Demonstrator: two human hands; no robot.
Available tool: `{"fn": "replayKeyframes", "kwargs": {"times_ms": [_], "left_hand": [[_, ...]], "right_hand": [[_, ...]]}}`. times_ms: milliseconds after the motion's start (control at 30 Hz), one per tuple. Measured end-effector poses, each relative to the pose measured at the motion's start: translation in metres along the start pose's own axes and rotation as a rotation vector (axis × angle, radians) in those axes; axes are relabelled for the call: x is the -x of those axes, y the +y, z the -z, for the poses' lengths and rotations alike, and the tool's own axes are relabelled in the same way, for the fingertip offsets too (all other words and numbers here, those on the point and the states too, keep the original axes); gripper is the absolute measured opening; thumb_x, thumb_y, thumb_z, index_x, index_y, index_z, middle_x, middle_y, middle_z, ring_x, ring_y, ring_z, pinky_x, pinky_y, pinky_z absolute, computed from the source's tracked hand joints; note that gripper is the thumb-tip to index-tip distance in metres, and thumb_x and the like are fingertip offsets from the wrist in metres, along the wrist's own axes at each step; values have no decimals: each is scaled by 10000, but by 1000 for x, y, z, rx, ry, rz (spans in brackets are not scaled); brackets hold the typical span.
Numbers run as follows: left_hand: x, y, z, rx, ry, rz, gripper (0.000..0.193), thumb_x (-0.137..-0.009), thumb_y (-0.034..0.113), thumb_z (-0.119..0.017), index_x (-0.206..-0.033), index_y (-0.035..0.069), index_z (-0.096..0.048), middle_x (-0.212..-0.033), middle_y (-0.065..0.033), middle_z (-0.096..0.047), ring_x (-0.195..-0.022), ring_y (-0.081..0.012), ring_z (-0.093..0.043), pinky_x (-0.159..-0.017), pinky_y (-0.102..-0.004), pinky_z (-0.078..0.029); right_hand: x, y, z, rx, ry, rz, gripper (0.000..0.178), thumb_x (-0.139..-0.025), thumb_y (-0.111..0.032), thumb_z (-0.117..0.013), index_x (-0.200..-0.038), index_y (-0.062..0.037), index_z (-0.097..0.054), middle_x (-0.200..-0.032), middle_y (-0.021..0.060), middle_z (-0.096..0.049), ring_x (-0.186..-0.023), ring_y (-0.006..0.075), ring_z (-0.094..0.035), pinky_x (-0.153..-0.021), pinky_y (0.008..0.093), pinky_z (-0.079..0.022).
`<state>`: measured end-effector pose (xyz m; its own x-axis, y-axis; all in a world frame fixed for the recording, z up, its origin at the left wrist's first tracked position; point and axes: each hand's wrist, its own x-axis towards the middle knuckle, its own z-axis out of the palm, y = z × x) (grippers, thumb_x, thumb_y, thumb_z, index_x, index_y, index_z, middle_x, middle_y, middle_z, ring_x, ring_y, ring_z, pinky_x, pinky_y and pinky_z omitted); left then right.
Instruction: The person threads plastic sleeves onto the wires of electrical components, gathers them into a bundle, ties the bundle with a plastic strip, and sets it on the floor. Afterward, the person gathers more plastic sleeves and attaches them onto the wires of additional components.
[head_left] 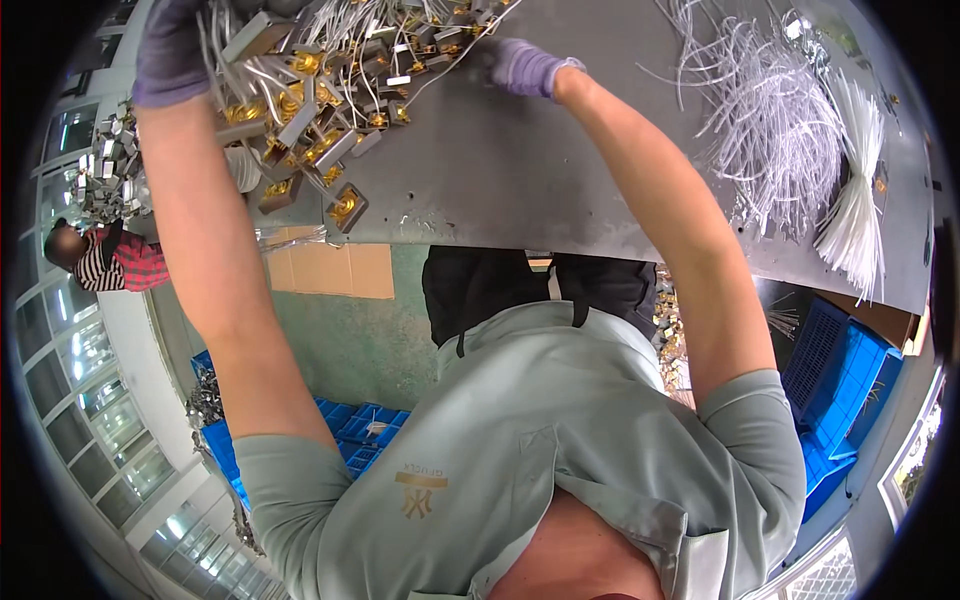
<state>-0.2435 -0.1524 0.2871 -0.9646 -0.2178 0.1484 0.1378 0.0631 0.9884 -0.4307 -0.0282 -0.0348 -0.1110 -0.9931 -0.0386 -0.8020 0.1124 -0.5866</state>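
Note:
A heap of small grey metal blocks with brass-coloured coils [320,110] and white wires lies across the upper left of the grey table [520,170]. My left hand [178,50], in a dark purple glove, is at the heap's left side; the top edge of the picture cuts off its fingers. Over the table to the heap's right is my right hand [525,70], in a lighter purple glove with dark fingertips. Its fingers are curled closed, and whatever they may hold is hidden. One long white wire [450,65] runs up from the heap close to that hand.
A loose tangle of clear-white wires [775,135] and a tied white bundle [858,190] lie on the table's right. Blue crates [840,375] stand below at right, others [365,425] at lower left. Cardboard [335,270] lies on the floor. Another person [110,258] is at far left.

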Motion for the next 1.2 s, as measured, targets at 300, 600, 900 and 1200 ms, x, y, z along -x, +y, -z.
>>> {"fn": "replayKeyframes", "kwargs": {"times_ms": [300,600,900,1200], "left_hand": [[22,-16,-49,-105,216,105,338,-751,220,-646,-994,-10,-603,-641,-103,-598,-615,-238,-627,-599,-362,-533],[26,-109,-62,-126,180,367,333,-795,287,-717,-901,-18,-637,-638,-89,-636,-530,-148,-617,-490,-276,-513],[17,-116,-103,-321,116,95,431,-803,380,-697,-971,-15,-650,-781,-58,-641,-741,-112,-570,-700,-297,-489],[14,-48,-131,-381,114,-285,227,-805,220,-680,-845,2,-632,-713,-83,-639,-639,-167,-615,-590,-346,-488]], "right_hand": [[8,-45,17,-1382,465,-567,284,-866,-255,-631,-926,22,-633,-703,95,-651,-560,185,-638,-494,273,-517],[100,-154,103,-777,380,-289,240,-870,-191,-535,-883,32,-623,-594,143,-600,-523,245,-629,-504,350,-502],[141,-153,136,-127,279,61,226,-824,-245,-604,-892,-37,-660,-754,195,-633,-704,369,-615,-655,427,-492],[154,-200,236,-343,679,262,349,-823,-237,-676,-1062,11,-623,-942,109,-675,-814,191,-643,-763,302,-513]]}}
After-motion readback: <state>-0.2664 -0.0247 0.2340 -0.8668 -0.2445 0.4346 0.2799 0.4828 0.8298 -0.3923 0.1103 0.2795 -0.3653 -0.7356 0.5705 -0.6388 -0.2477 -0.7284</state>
